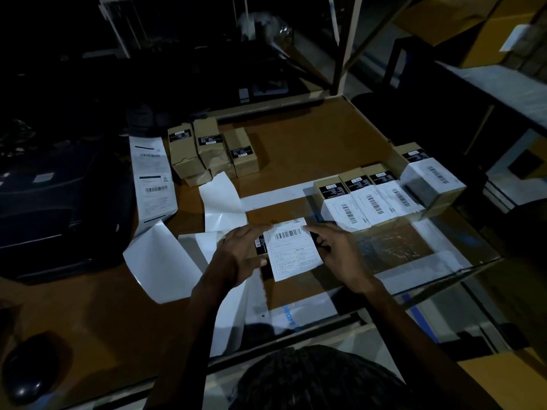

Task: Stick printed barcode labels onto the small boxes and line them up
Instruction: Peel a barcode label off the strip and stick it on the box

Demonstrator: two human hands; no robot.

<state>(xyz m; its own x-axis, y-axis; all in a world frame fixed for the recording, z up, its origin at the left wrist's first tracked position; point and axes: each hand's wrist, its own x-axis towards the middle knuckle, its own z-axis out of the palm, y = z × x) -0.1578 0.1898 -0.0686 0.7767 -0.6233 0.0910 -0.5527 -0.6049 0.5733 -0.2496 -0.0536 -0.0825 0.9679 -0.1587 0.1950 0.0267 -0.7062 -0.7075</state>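
Head view: small box (257, 252) at the middle of the brown desk (296, 143), white barcode label (291, 248) lying over its top. Left hand (239, 255) flat on the box's left side, grip released, fingers straight. Right hand (340, 253) pinching the label's right edge. Labelled boxes (370, 202) lined up just beyond; unlabelled boxes (210, 149) farther back left.

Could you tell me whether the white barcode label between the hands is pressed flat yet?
Not fully. The white barcode label lies spread over the small brown cardboard box, but its near end overhangs the box, unstuck.
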